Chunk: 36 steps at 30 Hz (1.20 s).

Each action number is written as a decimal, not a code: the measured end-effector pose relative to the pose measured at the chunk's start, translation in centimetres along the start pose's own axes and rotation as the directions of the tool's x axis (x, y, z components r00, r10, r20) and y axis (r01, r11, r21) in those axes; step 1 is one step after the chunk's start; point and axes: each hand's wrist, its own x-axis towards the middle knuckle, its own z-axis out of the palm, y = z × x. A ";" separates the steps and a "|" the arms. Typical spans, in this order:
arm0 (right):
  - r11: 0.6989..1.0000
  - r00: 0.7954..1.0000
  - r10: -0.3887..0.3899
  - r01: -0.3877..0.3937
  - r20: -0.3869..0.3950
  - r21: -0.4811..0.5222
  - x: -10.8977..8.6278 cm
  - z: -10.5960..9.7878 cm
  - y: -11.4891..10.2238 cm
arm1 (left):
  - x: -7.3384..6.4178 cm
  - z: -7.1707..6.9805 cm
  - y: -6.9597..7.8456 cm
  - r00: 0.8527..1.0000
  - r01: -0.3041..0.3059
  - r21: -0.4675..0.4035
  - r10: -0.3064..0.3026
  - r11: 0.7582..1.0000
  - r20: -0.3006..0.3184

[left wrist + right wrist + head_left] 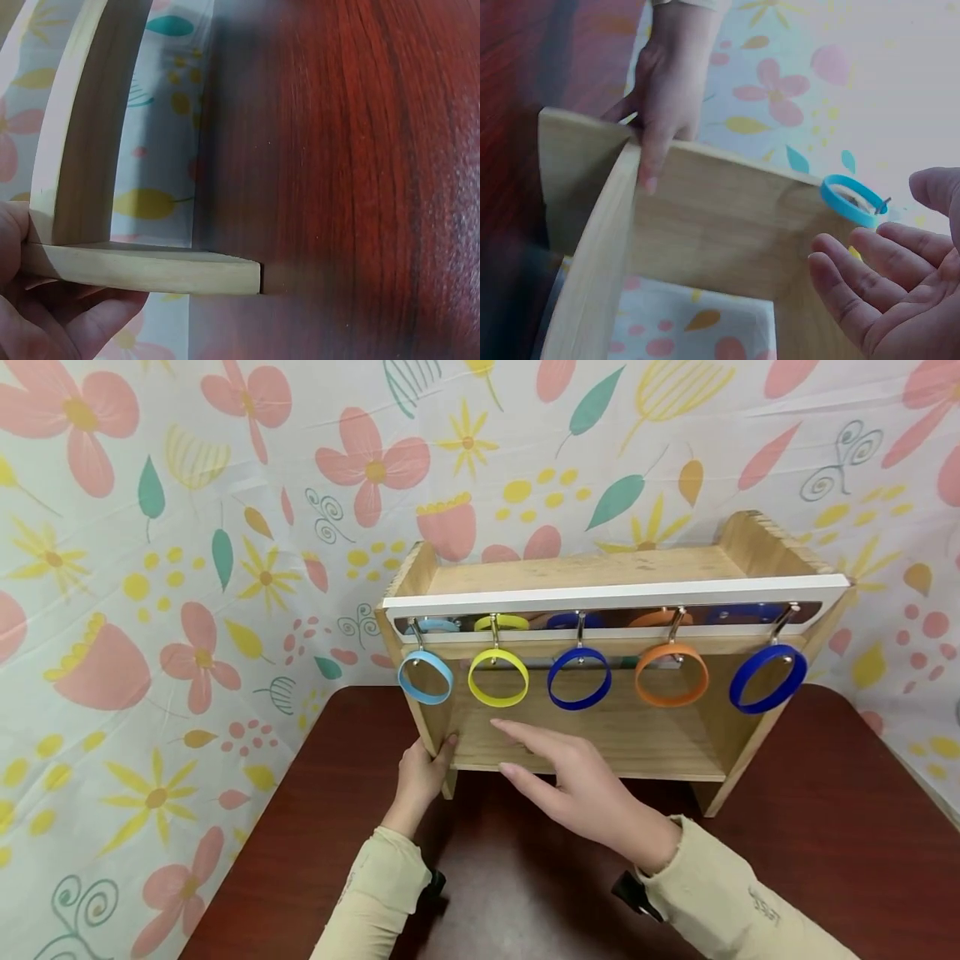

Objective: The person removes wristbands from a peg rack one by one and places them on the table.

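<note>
A small wooden shelf (645,745) stands on the table, with several wristband-like rings hanging from hooks along its front. My left hand (420,777) grips the shelf's left side panel near the bottom board, thumb on the inner face; the left wrist view shows its fingers (112,319) behind the wood. In front of the shelf, below the yellow ring (498,702), my right hand (581,781) is held in the air with extended fingers and nothing in it. The right wrist view has the light blue ring (849,214) just past those fingertips.
Further right hang a dark blue ring (577,705), an orange ring (672,701) and another dark blue ring (772,703). A white-edged strip (615,592) carries the hooks. Behind the dark red table (832,827) is a flowered cloth (247,568).
</note>
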 end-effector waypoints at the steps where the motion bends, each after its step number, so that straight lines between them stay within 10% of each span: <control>1: 1.000 1.000 0.006 -0.006 -0.003 0.018 0.4 0.1 -0.1 | 0.0 0.0 0.0 1.000 -0.003 0.002 0.003 1.000 0.001; 36: 0.922 0.951 0.308 -0.288 -0.039 0.258 7.3 2.9 -2.8 | -0.2 0.0 0.0 1.000 0.008 -0.038 -0.008 0.999 0.005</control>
